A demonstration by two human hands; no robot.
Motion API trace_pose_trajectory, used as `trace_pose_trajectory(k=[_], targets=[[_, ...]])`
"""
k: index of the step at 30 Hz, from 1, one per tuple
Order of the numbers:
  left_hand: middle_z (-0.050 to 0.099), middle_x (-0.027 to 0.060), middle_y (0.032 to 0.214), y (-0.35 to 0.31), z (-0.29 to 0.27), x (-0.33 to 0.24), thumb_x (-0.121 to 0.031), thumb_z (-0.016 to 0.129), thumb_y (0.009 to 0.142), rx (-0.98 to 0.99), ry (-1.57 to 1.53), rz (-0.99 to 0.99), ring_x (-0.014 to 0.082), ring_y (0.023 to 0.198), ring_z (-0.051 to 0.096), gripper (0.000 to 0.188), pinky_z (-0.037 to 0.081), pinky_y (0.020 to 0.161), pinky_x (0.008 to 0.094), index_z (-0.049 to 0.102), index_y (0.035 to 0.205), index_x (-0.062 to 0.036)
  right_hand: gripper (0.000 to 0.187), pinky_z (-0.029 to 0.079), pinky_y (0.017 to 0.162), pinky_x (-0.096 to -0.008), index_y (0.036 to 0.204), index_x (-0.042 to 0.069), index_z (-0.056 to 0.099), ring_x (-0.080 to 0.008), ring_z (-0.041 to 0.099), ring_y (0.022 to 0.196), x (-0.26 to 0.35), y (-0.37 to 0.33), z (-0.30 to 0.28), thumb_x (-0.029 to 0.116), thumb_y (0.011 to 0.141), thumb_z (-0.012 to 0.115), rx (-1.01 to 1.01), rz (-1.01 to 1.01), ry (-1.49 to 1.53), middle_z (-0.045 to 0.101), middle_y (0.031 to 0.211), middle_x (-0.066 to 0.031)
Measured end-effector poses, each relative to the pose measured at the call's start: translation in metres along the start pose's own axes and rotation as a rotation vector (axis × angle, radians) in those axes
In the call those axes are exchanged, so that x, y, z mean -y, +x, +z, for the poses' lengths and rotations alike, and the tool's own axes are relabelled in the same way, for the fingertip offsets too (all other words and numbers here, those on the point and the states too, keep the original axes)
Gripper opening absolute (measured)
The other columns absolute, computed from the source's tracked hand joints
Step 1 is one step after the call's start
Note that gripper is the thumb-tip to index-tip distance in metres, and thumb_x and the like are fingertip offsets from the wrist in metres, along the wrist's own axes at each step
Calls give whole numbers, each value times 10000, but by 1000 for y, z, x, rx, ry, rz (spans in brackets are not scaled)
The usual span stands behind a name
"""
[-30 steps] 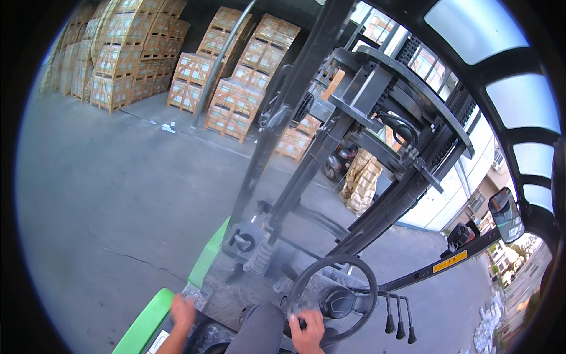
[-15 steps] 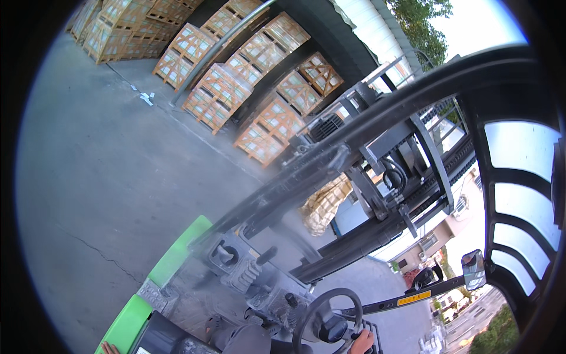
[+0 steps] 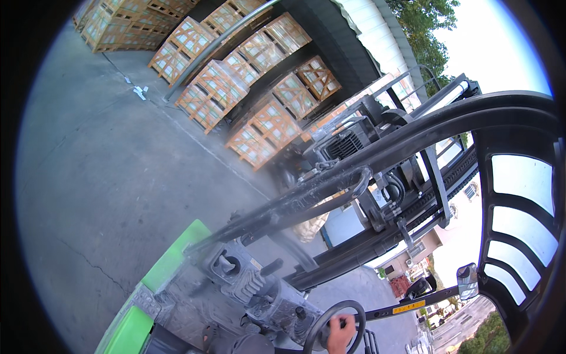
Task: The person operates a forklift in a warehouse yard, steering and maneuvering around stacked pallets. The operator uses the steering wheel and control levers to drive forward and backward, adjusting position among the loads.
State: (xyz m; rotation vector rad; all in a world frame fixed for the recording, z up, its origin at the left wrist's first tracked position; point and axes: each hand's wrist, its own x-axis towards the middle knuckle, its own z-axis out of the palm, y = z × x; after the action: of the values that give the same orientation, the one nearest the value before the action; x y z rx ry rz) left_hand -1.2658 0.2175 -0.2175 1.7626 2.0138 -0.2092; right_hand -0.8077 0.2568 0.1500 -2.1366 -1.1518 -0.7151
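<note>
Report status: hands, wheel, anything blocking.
Right hand at steering wheel; left hand out of view. Black frame bar crosses view. Wooden crates stacked beyond.

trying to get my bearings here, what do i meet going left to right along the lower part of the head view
Lower green panel, gray-clad knee, right hand on the steering wheel, yellow label, mirror.

Free room left past green panel (image 3: pixel 177 253), black pillar (image 3: pixel 436 127) across front, steering wheel (image 3: pixel 360 312) rim flanking right hand (image 3: pixel 341 335), levers (image 3: pixel 370 341) just beside.
</note>
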Motion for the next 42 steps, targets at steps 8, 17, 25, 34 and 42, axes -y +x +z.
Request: trace_pose_trajectory(k=[8,17,25,34,42], targets=[[320,146,1667,-1,30,3,-409,512,1014,-266,-24,47,328,1555,262,640,212,1245,568,434,1551,-70,218,511,822,-375,1033,68,620,-225,581,899,-62,-146,-54,135,882,761,214,68,36,609,961,-107],[366,183,1634,-1,16,-1,-372,482,1019,-170,66,103,352,1533,295,643,205,1224,626,422,1537,3,244,461,755,-481,917,-48,597,-367,592,790,-186,-75,-85,193,957,592,-230,272,-304,615,839,-208],[346,176,1648,0,25,1,-417,488,1007,-242,39,87,387,1520,314,683,216,1219,631,393,1570,-41,210,502,807,-464,993,-35,637,-395,634,876,-144,77,-42,164,927,644,-185,57,-113,651,939,-211],[436,185,1592,12,67,15,-420,507,1006,-427,188,162,390,1498,358,599,343,1136,622,549,1453,-24,144,503,730,-452,964,32,639,-381,631,823,-94,84,-43,162,914,676,-83,12,112,632,921,-166],[483,254,1528,30,93,32,-358,481,1006,-461,291,351,448,1462,389,561,376,1071,672,546,1430,3,159,505,691,-443,938,74,656,-334,638,786,-153,68,-63,195,864,728,-156,4,60,627,896,-108]])
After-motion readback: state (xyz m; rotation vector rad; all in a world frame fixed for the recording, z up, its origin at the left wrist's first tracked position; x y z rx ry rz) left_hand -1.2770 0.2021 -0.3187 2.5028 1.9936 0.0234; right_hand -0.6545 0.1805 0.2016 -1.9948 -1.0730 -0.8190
